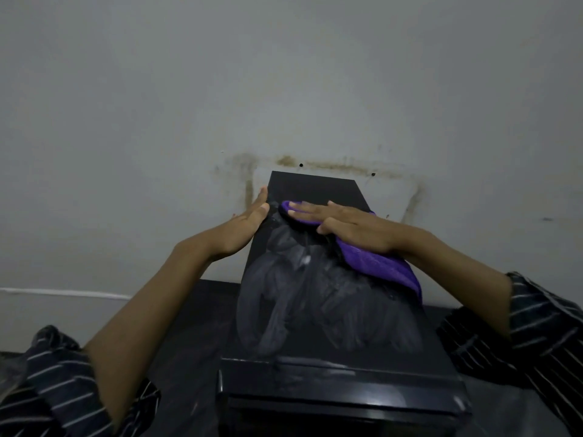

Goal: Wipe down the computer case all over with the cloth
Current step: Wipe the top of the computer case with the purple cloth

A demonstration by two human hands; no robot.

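A black computer case stands upright before me, its dusty top panel streaked with wipe marks. My right hand lies flat with straight fingers on a purple cloth, pressing it onto the far part of the top panel. The cloth trails toward the case's right edge. My left hand rests flat against the case's upper left edge, fingers straight.
The case stands on a dark surface against a grey wall with brown stains and small holes just behind it. A white cable runs along the wall at the left. My striped sleeves frame both lower corners.
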